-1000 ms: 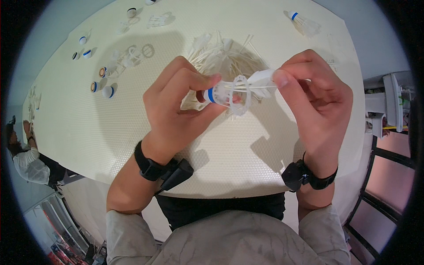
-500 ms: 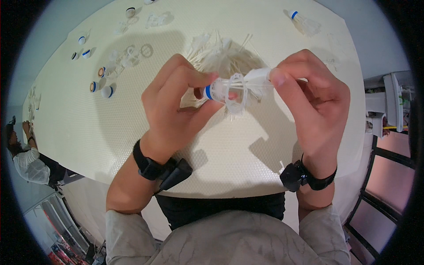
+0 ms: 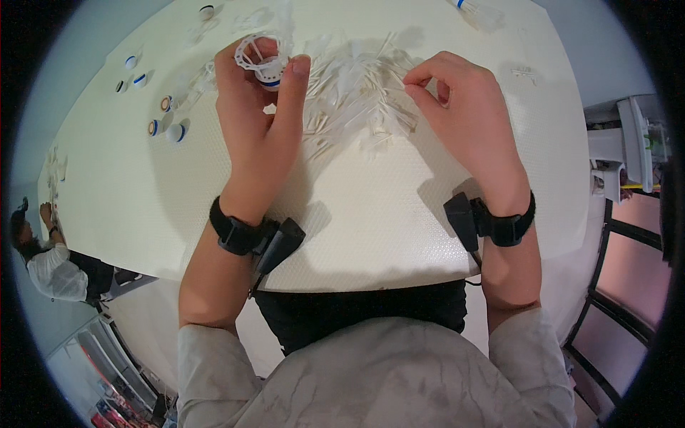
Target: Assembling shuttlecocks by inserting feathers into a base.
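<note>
Shuttlecock frame, white and see-through with a blue band at its base, sits in the left hand over the far part of the table, just left of a heap of feathers. That hand is partly closed, fingers around the frame's left side and thumb against its right, leaving the ring's rim tilted up above the grip. 1 pale feather rises beside the rim; from where I stand, I can't tell whether it is fixed there. The right hand hovers at the heap's right edge, thumb and forefinger pinched together; whether anything is between the tips, I can't tell. The heap fills most of the gap between the 2 hands, while a broad stretch of table runs from it to the near edge. Off to the left, well apart from the heap, lie 7 banded corks, and 1 shuttlecock lies toward the far right.
</note>
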